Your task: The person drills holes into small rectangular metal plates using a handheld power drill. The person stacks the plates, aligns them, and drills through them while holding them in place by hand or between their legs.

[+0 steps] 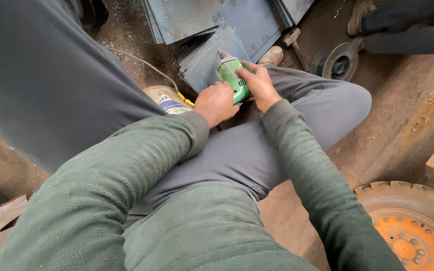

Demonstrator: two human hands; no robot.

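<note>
Workshop floor (388,135): brown, dusty, strewn with pale filings near the top.

Green power drill (233,76): held between both hands, nose angled onto grey metal sheets (217,30) lying on the floor ahead of the knees.

Right hand (258,85): grip wrapped over the drill's body, fingers on its top.

Left hand (216,103): grip clenched at the drill's rear (what it clasps is hidden).

Grey cable (141,62): runs across the floor toward the hands.

Round tin (167,98): just beside the left hand.

Wire spool (336,61): well apart, upper right.

Orange wheel (410,236): lower right corner.
</note>
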